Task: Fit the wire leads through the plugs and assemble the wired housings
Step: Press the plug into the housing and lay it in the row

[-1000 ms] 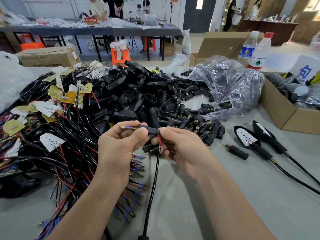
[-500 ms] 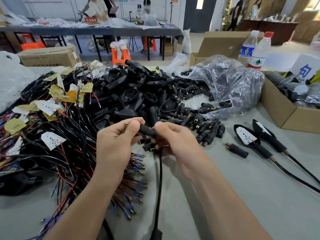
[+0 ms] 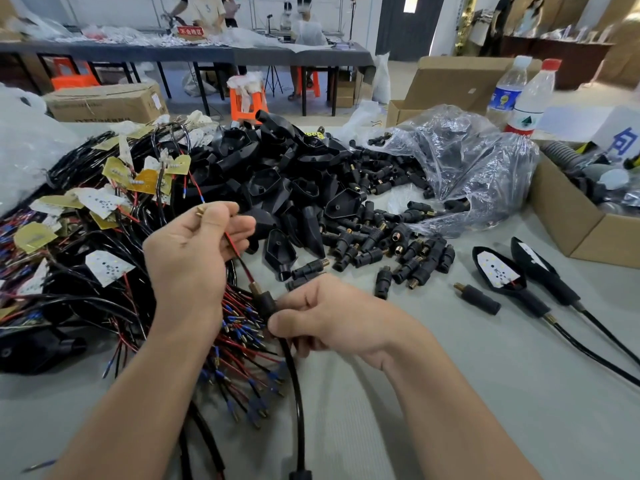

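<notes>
The left hand sits higher, back toward the camera, its curled fingers pinching the wire leads; the right hand lies lower, fingertips gripping the plug. Both bare forearms reach in from below.

Wire heap left; table right

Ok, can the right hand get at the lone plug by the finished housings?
Probably yes: the lone plug lies on open table, nothing between it and the right hand, though that hand pinches the wired plug.
</notes>
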A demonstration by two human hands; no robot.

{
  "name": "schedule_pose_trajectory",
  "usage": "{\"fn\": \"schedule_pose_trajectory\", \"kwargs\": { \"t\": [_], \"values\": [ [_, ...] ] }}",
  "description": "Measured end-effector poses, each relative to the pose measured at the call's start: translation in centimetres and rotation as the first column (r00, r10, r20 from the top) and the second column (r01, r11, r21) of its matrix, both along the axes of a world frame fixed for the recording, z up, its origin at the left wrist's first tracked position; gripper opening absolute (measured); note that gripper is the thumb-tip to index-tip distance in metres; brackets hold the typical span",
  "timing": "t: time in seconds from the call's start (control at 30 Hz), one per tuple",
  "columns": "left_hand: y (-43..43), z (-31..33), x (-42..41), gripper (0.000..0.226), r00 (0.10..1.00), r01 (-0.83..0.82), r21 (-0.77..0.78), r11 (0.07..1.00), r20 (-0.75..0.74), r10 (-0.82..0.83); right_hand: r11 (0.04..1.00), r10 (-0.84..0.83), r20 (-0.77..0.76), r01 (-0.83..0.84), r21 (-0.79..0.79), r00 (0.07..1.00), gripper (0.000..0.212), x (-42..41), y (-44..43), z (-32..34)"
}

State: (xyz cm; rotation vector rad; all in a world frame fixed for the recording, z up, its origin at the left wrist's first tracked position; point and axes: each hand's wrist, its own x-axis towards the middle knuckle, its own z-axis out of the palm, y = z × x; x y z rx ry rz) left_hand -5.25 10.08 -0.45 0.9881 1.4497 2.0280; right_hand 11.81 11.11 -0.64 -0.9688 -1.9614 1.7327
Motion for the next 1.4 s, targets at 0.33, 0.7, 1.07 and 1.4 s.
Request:
{"fn": "schedule_pose_trajectory", "kwargs": {
  "t": [0.33, 0.7, 1.07, 1.4],
  "values": [
    [0.0, 1.2, -2.7, 0.020, 0.943, -0.111, 0.029, 0.993, 0.320, 0.096, 0.924, 0.369, 0.144, -0.346, -0.164, 0.918, 0.015, 2.3, 0.2, 0.0],
    [-0.5, 1.3, -2.7, 0.033, 0.935, 0.119, 0.031, 0.992, 0.332, -0.123, 0.903, 0.276, -0.135, -0.305, -0.302, 0.952, 0.017, 5.6, 2.6, -0.9],
    [-0.8, -1.7, 2.4, 0.038, 0.729, 0.598, -0.423, 0.681, -0.065, -0.681, 0.738, -0.665, -0.483, 0.397, -0.546, 0.570, 0.022, 3.7, 4.4, -1.7],
    [-1.5, -1.9, 4.4, 0.034, 0.845, 0.146, -0.214, 0.966, -0.481, -0.234, 0.600, -0.791, -0.446, 0.392, -0.697, 0.418, 0.025, 3.4, 4.5, -1.3]
  ]
}}
